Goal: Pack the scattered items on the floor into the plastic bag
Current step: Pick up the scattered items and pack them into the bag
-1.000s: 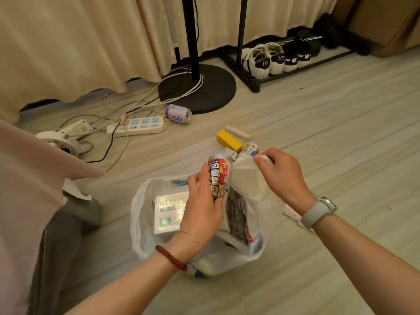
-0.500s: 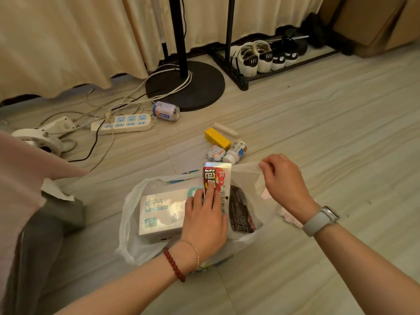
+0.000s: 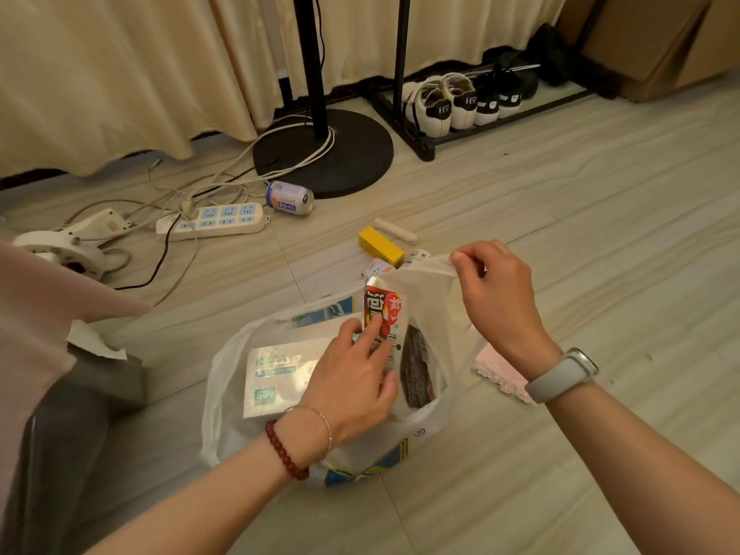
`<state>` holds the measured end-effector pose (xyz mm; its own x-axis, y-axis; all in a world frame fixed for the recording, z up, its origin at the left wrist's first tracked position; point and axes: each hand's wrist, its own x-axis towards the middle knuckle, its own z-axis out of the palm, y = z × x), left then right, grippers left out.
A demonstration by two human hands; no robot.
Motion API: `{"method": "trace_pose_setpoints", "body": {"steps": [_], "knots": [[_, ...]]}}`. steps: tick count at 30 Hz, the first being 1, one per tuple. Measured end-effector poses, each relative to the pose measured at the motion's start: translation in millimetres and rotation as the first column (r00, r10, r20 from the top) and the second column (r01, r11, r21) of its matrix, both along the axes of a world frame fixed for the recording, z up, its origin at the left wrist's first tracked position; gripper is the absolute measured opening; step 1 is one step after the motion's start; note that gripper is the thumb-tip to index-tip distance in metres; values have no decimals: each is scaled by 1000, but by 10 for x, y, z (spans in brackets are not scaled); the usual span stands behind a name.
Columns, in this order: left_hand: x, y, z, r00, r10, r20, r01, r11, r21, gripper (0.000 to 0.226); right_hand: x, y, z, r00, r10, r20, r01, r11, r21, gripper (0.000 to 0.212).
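The left hand (image 3: 352, 378) hides the red snack packet's (image 3: 383, 314) lower half.

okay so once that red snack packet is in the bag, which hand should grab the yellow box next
Probably the left. The right hand is pinching the plastic bag rim to hold it open, while the left hand only presses the red snack packet and can reach the yellow box beyond the bag.

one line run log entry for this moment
left hand: pushing snack packet into plastic bag | right hand: holding bag edge up | still on floor: can, yellow box
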<state>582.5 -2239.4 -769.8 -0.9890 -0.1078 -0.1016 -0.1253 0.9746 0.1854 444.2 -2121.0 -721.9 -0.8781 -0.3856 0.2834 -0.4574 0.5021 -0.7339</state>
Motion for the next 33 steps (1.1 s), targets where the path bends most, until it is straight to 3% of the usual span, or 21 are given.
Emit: {"method": "trace_pose_setpoints", "body": {"steps": [4,14,18,22,24,26,28,30,33], "knots": [[-139,-27,-163,990,-13,144,37,985,-171,52,34,30,-85,1000,-3,-16,3,1000,2,15],[-379,-41,-211,937,-146,316,225,947,-228,60,142,-20,-18,996,-18,-85,5,988,-152,15],[-293,-80,-272,988,-124,87,138,974,-177,55,90,44,-96,1000,1,-21,-3,998,-66,15],[-128,-174,-210,946,-110,-306,86,992,-90,30,120,264,-414,980,195,45,-199,967,156,22],[-143,-242,-104,911,-26,-413,13,999,-34,27,182,374,-596,933,360,11,-348,891,291,35],[-221,-308,-29,896,70,-438,-68,997,19,29,276,487,-825,857,510,65,-483,754,446,39],[-340,-316,14,917,117,-381,-104,993,55,37,388,601,-1074,769,630,106,-585,627,515,35],[-488,-261,-1,964,82,-255,-70,996,55,51,443,696,-1236,716,685,131,-641,572,511,35],[-706,-143,-128,999,24,-37,-23,999,29,65,329,771,-1200,778,597,197,-628,724,285,42]]}}
